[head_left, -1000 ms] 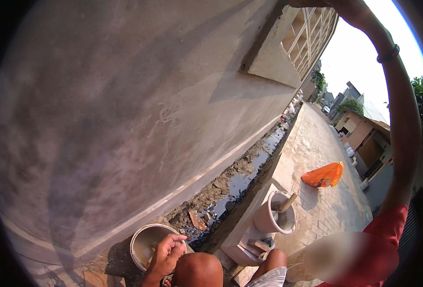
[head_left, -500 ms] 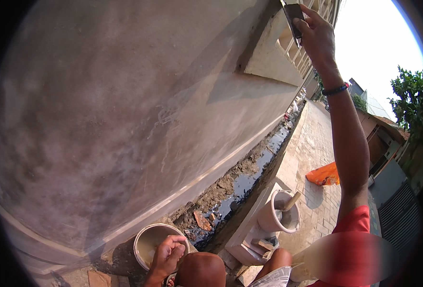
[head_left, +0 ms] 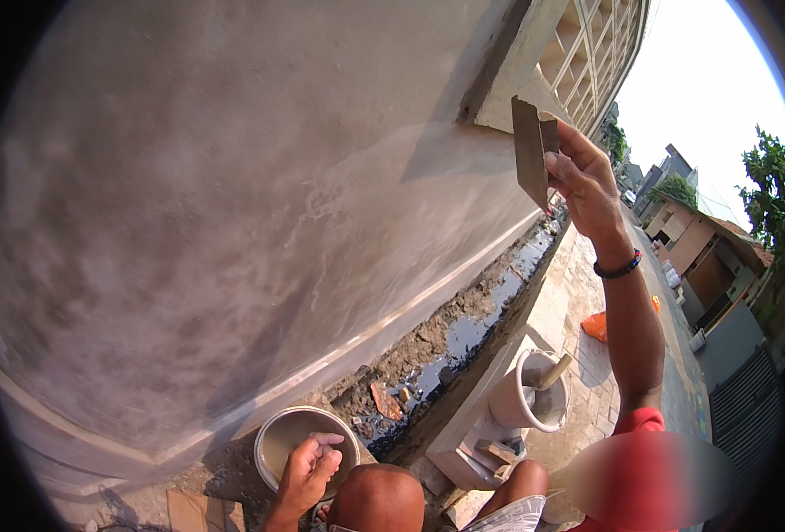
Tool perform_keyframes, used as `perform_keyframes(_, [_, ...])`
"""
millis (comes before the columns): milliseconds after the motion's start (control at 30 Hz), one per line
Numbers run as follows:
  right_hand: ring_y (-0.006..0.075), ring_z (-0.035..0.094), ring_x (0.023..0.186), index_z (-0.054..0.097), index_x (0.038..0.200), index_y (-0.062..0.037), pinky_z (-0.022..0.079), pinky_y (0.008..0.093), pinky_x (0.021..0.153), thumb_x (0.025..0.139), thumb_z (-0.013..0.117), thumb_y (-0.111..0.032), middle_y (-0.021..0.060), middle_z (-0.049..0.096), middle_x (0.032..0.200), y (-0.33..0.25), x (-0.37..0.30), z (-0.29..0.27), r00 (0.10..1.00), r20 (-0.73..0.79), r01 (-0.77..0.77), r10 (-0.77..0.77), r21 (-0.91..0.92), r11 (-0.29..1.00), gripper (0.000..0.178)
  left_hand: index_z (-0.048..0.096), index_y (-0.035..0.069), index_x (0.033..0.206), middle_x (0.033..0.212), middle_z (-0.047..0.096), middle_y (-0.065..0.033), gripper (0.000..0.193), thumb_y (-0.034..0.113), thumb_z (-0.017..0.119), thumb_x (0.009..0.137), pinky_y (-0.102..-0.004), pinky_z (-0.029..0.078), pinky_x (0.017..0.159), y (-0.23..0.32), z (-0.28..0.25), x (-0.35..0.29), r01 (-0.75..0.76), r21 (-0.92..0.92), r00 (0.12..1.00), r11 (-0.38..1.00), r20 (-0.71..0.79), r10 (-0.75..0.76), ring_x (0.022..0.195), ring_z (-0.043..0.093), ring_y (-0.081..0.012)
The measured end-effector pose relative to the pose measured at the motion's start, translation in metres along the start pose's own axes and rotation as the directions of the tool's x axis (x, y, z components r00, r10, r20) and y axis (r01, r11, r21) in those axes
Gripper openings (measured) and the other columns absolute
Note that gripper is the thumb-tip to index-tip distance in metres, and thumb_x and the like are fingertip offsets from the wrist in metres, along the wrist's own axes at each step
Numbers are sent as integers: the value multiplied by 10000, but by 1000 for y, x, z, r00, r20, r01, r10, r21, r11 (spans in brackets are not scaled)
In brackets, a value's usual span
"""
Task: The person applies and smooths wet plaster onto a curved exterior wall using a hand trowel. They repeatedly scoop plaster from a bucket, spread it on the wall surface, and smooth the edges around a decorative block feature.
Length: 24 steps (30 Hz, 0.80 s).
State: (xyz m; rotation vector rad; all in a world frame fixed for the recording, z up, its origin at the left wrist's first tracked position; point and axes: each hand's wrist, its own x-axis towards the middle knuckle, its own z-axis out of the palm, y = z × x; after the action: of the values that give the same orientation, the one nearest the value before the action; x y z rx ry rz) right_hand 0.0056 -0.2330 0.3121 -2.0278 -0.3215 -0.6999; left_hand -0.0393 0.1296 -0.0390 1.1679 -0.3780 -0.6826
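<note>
The right hand's point(head_left: 592, 195) fingers point(head_left: 579, 142) are nearly closed, pinching a thin, flat, grey-brown rectangular plate point(head_left: 529, 155), held up before the smooth grey plastered wall point(head_left: 259, 204); contact with it I cannot tell. The plate's long axis runs steeply, top end leaning left, lower corner pointing down and slightly right. The left hand's point(head_left: 311, 465) fingers curl loosely over a round, pale-rimmed bucket point(head_left: 260, 454); their grip is hidden. Farther right, beyond the dark-water ditch point(head_left: 432, 377), stands a whitish round pail point(head_left: 507, 403).
</note>
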Motion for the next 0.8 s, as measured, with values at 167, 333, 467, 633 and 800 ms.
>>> perform_keyframes(167, [166, 647, 977, 625, 1186, -41, 545, 307, 815, 842, 673, 16, 72, 646, 1052, 12, 15, 17, 907, 21, 351, -420, -588, 728, 352, 568, -3, 1182, 751, 571, 0, 388, 290, 630, 936, -204, 423, 614, -11, 4, 5, 26, 3, 1000, 1000, 2, -26, 668, 505, -53])
perform_keyframes(333, [270, 641, 971, 632, 1167, -54, 520, 342, 826, 795, 682, 43, 122, 635, 1056, 29, 31, 32, 777, 84, 472, -624, -734, 488, 388, 557, -7, 1184, 768, 567, 0, 381, 279, 623, 941, -206, 424, 618, -20, 5, 8, 1, 25, 1000, 1000, 20, -1, 683, 501, -51])
perform_keyframes(467, [310, 601, 998, 618, 1199, -68, 499, 376, 857, 794, 685, 20, 127, 628, 1071, 57, 30, 27, 793, 68, 382, -606, -830, 407, 420, 550, -10, 1184, 768, 565, 0, 371, 267, 615, 947, -209, 422, 618, -21, 3, 7, -17, 12, 999, 1000, 33, 16, 679, 494, -50])
perform_keyframes(633, [291, 601, 1002, 629, 1244, -73, 500, 384, 854, 801, 682, 21, 127, 634, 1093, 66, -10, -11, 869, 78, 261, -489, -911, 318, 456, 569, -16, 1178, 772, 553, 41, 306, 194, 614, 959, -199, 374, 614, -15, 1, 2, -7, -24, 1000, 1000, -9, 6, 688, 461, -19])
perform_keyframes(800, [270, 600, 983, 647, 1228, -70, 509, 369, 840, 799, 670, 66, 121, 666, 1109, -9, -7, -7, 754, 382, 510, -534, -853, 111, 451, 566, -18, 1177, 774, 555, 37, 299, 181, 608, 958, -199, 382, 626, -17, -4, 6, -25, 9, 1000, 1000, -10, 25, 701, 468, -20])
